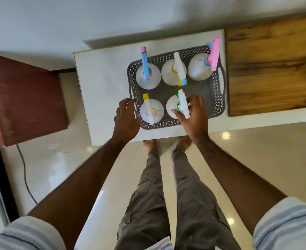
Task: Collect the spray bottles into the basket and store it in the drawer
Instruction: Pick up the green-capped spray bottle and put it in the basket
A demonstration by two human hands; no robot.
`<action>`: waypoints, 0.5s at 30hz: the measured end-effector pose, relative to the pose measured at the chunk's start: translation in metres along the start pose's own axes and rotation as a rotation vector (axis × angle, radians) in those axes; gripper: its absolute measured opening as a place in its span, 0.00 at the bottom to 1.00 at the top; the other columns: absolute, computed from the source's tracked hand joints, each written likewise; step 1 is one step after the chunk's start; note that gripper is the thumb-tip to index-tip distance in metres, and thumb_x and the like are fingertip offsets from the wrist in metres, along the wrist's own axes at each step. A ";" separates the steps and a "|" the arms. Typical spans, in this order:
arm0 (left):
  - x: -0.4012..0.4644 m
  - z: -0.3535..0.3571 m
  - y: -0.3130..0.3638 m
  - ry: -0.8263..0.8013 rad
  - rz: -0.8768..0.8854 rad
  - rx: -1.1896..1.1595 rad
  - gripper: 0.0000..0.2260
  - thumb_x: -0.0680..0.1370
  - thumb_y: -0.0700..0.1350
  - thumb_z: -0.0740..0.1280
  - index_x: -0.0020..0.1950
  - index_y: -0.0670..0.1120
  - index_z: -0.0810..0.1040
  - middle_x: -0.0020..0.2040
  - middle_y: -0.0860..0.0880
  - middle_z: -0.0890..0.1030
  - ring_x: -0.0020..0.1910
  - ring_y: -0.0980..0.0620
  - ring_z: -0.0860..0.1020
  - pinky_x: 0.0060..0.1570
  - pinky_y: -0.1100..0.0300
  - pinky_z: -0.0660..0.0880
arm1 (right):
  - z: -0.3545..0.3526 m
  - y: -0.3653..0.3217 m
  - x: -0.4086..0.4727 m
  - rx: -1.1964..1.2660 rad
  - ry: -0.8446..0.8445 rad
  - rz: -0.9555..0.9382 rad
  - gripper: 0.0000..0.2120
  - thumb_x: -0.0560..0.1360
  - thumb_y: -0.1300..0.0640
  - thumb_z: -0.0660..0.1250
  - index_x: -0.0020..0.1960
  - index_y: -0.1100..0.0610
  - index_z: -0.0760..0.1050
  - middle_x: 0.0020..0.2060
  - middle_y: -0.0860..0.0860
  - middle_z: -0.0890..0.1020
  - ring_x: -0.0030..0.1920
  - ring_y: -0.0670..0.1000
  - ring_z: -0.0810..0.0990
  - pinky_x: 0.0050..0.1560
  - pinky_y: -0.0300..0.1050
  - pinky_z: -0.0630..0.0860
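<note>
A grey perforated basket [219, 98] stands on a white table [103, 87]. Five white spray bottles stand upright in it. The back row holds one with a blue trigger [147, 76], one with a blue nozzle tip [170, 73] and one with a pink trigger [197, 67]. In front are a yellow-nozzled bottle [151, 110] and a green-collared bottle [172, 105]. My right hand [195, 118] wraps thumb and fingers around the green-collared bottle's neck. My left hand [126, 118] has loosely curled fingers at the basket's left rim, by the handle.
A wooden surface [271, 69] adjoins the table on the right. A red-brown cabinet [22, 98] stands to the left, and a black cable [25, 177] runs across the glossy floor. My legs and bare feet are at the table's front edge.
</note>
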State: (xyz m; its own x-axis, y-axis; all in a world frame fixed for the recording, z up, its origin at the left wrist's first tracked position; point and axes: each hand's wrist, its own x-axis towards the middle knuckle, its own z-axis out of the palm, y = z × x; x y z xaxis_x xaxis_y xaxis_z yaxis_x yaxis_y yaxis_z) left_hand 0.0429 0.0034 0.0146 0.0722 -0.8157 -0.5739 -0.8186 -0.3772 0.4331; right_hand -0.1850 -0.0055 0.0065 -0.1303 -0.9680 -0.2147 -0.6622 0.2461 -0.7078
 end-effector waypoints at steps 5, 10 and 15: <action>-0.001 0.001 -0.006 -0.034 0.024 0.044 0.31 0.77 0.41 0.69 0.78 0.46 0.61 0.78 0.45 0.59 0.74 0.39 0.64 0.70 0.36 0.65 | 0.007 0.008 0.002 -0.021 -0.075 -0.021 0.23 0.67 0.51 0.81 0.50 0.61 0.72 0.49 0.55 0.75 0.43 0.52 0.77 0.36 0.45 0.72; -0.010 -0.005 -0.008 -0.078 0.089 0.128 0.32 0.78 0.43 0.68 0.79 0.45 0.59 0.80 0.44 0.57 0.77 0.39 0.62 0.71 0.36 0.63 | 0.004 0.006 0.000 -0.021 -0.137 0.005 0.23 0.66 0.58 0.81 0.55 0.63 0.74 0.55 0.57 0.75 0.49 0.55 0.79 0.41 0.48 0.78; -0.042 -0.027 0.010 0.022 0.183 0.176 0.31 0.76 0.40 0.67 0.78 0.43 0.62 0.79 0.43 0.61 0.76 0.40 0.63 0.73 0.40 0.63 | -0.034 -0.004 -0.028 -0.056 -0.192 0.042 0.26 0.68 0.65 0.76 0.63 0.60 0.72 0.61 0.56 0.72 0.54 0.53 0.78 0.53 0.53 0.81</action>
State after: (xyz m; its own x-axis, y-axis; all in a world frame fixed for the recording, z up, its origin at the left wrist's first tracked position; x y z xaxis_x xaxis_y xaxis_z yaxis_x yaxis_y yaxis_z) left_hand 0.0475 0.0223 0.0620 -0.0755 -0.8736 -0.4808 -0.9056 -0.1417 0.3997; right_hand -0.2043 0.0192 0.0383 -0.0189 -0.9282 -0.3715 -0.6995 0.2778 -0.6585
